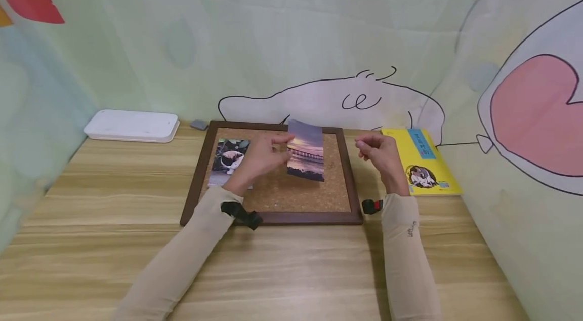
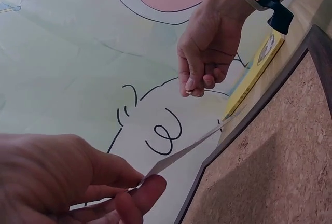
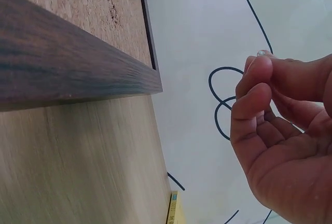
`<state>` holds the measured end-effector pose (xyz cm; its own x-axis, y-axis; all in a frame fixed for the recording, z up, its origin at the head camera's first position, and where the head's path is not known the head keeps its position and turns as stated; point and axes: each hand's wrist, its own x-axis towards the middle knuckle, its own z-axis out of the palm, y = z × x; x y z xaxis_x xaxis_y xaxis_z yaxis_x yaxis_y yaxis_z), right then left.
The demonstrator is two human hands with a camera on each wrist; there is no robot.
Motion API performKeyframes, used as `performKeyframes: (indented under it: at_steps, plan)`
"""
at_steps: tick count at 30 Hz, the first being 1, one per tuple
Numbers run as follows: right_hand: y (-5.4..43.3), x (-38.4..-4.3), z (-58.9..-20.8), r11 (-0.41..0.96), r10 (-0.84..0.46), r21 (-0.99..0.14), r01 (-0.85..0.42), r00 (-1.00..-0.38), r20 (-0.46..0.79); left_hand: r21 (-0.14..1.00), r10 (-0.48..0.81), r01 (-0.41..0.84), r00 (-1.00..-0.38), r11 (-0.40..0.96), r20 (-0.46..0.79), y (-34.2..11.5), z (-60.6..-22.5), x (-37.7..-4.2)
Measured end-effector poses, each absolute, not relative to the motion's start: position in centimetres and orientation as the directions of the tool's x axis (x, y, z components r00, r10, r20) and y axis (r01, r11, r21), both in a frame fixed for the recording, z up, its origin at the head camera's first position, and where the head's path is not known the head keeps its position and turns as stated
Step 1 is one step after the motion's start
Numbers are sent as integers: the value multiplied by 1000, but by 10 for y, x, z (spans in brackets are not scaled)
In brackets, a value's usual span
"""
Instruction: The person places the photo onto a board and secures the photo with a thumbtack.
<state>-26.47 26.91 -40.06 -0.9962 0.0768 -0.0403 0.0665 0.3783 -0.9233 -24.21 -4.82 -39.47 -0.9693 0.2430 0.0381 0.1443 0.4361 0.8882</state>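
My left hand pinches the left edge of a sunset photo that shows a long pier over water. The photo is held up above a cork board with a dark wooden frame; in the left wrist view the photo appears nearly edge-on. To the right of the board, my right hand is raised, thumb and fingertips together. Between them a tiny shiny pin peeks out, mostly hidden. A cat photo lies on the left part of the board, partly behind my left hand.
A yellow book with a blue label lies right of the board, close to my right wrist. At the back left are a white case and a small grey block. A printed cloth wall borders the wooden table.
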Motion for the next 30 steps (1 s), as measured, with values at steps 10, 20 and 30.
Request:
performKeyframes:
  at_steps: [10, 20, 30]
  plan:
    - [270, -265, -404, 355, 86, -934, 49, -996, -19, 907, 254, 61, -966, 417, -52, -31, -419, -253]
    - [273, -265, -399, 384, 85, -922, 60, -996, -30, 851, 251, 78, -966, 519, -64, -17, -436, -251]
    - [272, -263, -396, 430, 87, -895, 116, -992, -86, 814, 314, 183, -950, 551, 1, -9, -449, -250]
